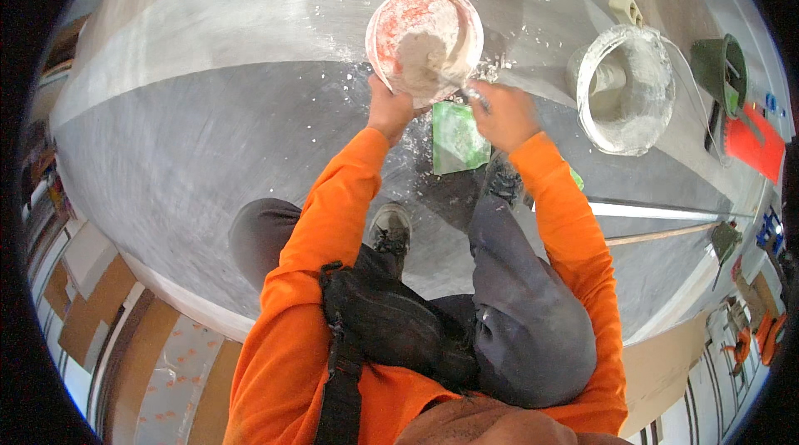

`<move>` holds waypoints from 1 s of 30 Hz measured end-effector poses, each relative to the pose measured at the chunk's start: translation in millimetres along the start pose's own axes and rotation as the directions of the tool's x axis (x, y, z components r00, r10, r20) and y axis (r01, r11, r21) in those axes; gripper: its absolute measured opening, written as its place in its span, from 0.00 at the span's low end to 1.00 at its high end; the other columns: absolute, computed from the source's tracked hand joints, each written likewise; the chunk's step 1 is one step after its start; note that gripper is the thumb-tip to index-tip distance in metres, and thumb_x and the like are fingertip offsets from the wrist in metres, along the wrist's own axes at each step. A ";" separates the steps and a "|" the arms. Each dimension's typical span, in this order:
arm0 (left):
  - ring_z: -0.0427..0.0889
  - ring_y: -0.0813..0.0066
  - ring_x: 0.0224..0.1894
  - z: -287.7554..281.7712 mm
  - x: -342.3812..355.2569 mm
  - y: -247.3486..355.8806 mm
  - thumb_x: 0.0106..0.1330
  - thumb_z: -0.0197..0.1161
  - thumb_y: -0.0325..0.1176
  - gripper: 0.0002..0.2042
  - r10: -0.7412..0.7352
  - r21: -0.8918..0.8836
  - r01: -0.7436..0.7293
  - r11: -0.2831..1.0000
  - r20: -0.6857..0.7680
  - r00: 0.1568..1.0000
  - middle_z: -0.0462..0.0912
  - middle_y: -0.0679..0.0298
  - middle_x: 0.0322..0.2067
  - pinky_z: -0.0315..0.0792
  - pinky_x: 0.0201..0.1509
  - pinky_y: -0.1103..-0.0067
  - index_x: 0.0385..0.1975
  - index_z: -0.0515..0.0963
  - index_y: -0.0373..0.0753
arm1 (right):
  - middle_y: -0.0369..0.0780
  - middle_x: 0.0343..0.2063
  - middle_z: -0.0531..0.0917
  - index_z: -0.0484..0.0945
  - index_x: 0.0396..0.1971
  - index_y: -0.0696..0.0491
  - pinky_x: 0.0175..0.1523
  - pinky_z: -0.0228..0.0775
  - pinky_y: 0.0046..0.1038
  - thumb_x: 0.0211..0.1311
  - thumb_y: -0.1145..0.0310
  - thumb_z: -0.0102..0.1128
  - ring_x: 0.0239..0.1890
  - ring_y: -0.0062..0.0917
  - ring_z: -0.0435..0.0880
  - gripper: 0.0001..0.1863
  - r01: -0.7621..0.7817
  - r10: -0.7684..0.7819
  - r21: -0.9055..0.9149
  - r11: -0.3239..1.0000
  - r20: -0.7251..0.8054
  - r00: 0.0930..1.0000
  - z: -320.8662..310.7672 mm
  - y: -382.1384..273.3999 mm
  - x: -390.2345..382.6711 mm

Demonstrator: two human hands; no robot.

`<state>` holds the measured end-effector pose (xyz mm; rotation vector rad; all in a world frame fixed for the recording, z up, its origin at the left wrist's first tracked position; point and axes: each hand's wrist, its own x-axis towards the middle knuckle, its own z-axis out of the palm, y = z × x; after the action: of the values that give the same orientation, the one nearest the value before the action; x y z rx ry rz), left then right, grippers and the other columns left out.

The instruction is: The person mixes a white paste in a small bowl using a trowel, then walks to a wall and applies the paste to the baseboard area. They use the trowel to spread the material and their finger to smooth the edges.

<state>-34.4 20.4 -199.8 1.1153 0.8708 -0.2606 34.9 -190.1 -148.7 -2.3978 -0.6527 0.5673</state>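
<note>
A red bucket (407,17), coated with whitish plaster-like residue, is tilted so that its open mouth faces me. My left hand (389,112) grips its near left side, with the thumb at the rim. At the near right rim, my right hand (505,115) is closed around a small grey hand tool (454,80) that reaches into the bucket. Motion blur hides the tool's exact kind. Pale, powdery material (420,58) lies inside the bucket, partly in shadow. Below the rim, a green and white packet (459,139) lies on the floor between my hands and my shoe.
White crumbs are scattered around the bucket. To the right stands a plaster-smeared clear bucket (584,104), with a beige power socket block (624,7) and cable beyond it. Further right are a dark green bucket (710,62) and a red sheet (753,145). A wooden-handled tool (666,234) lies nearer me.
</note>
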 end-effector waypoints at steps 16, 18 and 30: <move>0.75 0.45 0.64 8.3 -2.7 9.2 0.60 0.40 0.09 0.31 -0.013 -0.040 0.013 0.999 -0.003 1.000 0.61 0.46 0.66 0.85 0.57 0.55 0.63 0.47 0.39 | 0.50 0.32 0.87 0.83 0.52 0.49 0.45 0.79 0.49 0.63 0.63 0.60 0.36 0.50 0.87 0.18 -0.024 0.024 -0.225 0.974 -0.002 1.000 -29.4 11.7 9.3; 0.74 0.46 0.64 14.7 -7.7 14.9 0.62 0.41 0.09 0.28 -0.040 -0.045 0.040 0.998 0.009 0.999 0.60 0.46 0.66 0.86 0.57 0.56 0.61 0.48 0.37 | 0.51 0.32 0.87 0.82 0.53 0.51 0.44 0.79 0.49 0.63 0.64 0.59 0.36 0.49 0.87 0.19 -0.084 0.059 -0.227 0.970 -0.118 0.991 -23.9 5.8 16.7; 0.81 0.47 0.59 21.0 1.1 -0.3 0.65 0.44 0.11 0.27 0.057 -0.036 -0.058 0.998 -0.015 0.998 0.64 0.45 0.64 0.88 0.52 0.60 0.62 0.49 0.39 | 0.47 0.33 0.85 0.82 0.54 0.48 0.38 0.80 0.49 0.66 0.65 0.56 0.32 0.48 0.87 0.18 -0.072 0.041 -0.257 0.964 -0.122 0.992 -7.2 4.2 9.2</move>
<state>-23.8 2.3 -197.4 1.1078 0.8518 -0.1890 47.3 -191.0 -148.3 -2.6797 -0.6440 0.3812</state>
